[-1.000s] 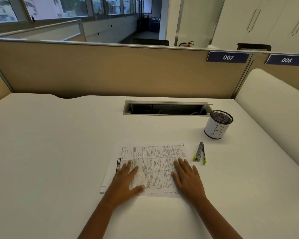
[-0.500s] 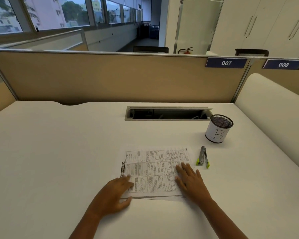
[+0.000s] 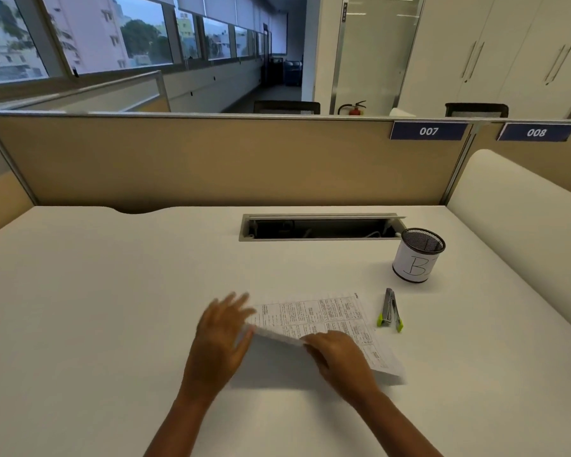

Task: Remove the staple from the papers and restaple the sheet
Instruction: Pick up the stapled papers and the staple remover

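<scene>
Papers (image 3: 330, 319) at 6 o'clock on the white counter (image 3: 112, 291), near edge lifted off the surface, far edge down. Print too small to read. Left hand (image 3: 221, 338) at the lifted left edge, fingers spread, blurred; cannot tell if it grips. Right hand (image 3: 340, 357) pinches the raised edge near mid-sheet. Stapler (image 3: 389, 311), grey with lime tips, just beside the papers at 3 o'clock, untouched. Mesh cup (image 3: 416, 255) labelled "B" at 1 o'clock. Partition tags read "007" (image 3: 428, 130) and "008" (image 3: 536, 132).
</scene>
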`<move>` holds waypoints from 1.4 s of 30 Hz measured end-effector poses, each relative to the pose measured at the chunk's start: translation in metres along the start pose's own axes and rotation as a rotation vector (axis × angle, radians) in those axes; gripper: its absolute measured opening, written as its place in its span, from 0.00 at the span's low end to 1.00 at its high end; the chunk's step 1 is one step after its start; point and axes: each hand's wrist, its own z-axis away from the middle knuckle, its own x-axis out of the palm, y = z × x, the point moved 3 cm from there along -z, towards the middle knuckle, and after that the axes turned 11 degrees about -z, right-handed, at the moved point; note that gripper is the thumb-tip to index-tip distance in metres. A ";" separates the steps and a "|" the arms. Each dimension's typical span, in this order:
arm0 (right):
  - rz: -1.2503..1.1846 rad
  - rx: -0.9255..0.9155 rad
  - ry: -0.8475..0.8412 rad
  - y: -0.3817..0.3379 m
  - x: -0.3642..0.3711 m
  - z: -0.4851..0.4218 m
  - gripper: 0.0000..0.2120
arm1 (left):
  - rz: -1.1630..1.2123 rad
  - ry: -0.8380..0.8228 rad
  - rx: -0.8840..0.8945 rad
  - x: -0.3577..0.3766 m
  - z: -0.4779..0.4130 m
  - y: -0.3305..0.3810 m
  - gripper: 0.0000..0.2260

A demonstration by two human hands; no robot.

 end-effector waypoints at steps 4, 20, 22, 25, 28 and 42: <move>-0.108 0.151 0.198 0.006 -0.029 -0.013 0.06 | 0.287 0.199 -0.583 -0.012 -0.011 -0.013 0.21; -0.190 -0.045 0.135 -0.078 -0.040 -0.030 0.27 | 1.186 0.121 -0.857 -0.021 -0.057 0.030 0.11; -0.297 0.036 0.168 -0.065 -0.050 -0.034 0.27 | 1.220 0.085 -0.796 -0.026 -0.059 0.021 0.12; -0.327 0.233 0.378 -0.030 -0.073 -0.046 0.27 | 1.192 0.053 -0.771 -0.031 -0.062 0.012 0.10; -0.491 0.522 0.464 0.006 -0.094 -0.055 0.34 | 1.199 0.015 -0.776 -0.032 -0.062 0.006 0.08; -0.859 0.599 0.358 0.033 -0.104 -0.050 0.03 | 1.198 0.010 -0.887 -0.031 -0.081 -0.004 0.05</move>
